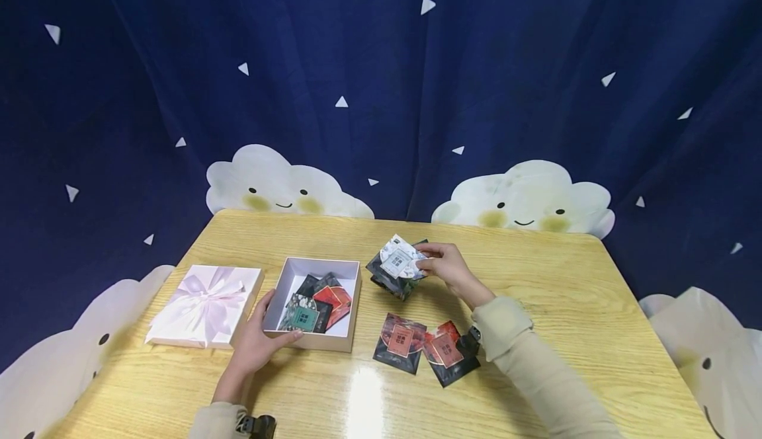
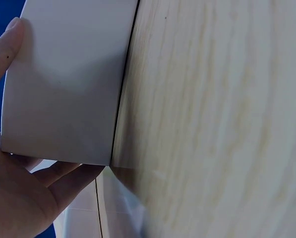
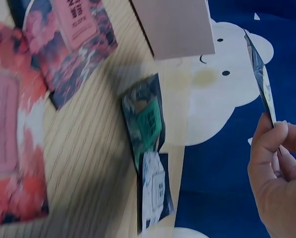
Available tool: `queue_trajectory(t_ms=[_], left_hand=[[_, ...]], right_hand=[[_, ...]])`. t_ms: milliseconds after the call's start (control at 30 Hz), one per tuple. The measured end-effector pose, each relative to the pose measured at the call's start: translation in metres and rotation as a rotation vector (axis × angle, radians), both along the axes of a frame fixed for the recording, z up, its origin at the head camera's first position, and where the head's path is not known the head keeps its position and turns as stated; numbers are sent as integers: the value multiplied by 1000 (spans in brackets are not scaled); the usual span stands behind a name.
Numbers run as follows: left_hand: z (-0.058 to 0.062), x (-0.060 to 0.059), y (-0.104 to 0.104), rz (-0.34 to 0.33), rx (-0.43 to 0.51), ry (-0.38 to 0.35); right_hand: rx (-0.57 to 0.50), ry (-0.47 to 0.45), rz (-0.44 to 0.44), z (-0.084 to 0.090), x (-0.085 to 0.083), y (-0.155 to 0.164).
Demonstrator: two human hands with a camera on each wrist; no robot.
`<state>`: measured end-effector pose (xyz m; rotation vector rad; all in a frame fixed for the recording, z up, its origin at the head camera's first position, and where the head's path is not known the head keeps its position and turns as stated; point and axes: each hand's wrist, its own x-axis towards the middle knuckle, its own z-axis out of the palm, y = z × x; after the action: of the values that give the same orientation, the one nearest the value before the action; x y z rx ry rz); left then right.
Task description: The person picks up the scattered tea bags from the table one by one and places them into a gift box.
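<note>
My left hand point(image 1: 254, 345) grips the near left corner of an open white box point(image 1: 324, 342), thumb along its front wall, fingers on its left side. Several sachets with green and red labels point(image 1: 305, 319) lie inside. My right hand point(image 1: 448, 266) pinches a flat sachet with a white floral label point(image 1: 397, 262) by its edge. Seen edge-on in the right wrist view, that sachet point(image 3: 262, 79) is raised off the table. Beneath it lie a green-labelled sachet point(image 3: 150, 121) and a white-labelled one point(image 3: 155, 191), overlapping.
Two red-labelled sachets point(image 1: 400, 343) lie side by side on the wooden table point(image 1: 571, 307), near my right forearm. Left of the box sits its white lid with a pale ribbon bow point(image 1: 205, 303). A dark blue curtain point(image 1: 381, 62) with clouds hangs behind the table.
</note>
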<state>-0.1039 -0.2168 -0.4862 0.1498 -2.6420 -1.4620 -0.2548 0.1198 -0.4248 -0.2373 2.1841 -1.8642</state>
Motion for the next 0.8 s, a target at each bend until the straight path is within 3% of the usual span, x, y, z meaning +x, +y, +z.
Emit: queue_trajectory(t_ms=[333,800], left_hand=[[-2,-1,2,1,-11,8],[-2,-1,-1,1,-3,4]], right_hand=[[16,2,31,2,0,-29],[-38,-51,57,2,4,-77]])
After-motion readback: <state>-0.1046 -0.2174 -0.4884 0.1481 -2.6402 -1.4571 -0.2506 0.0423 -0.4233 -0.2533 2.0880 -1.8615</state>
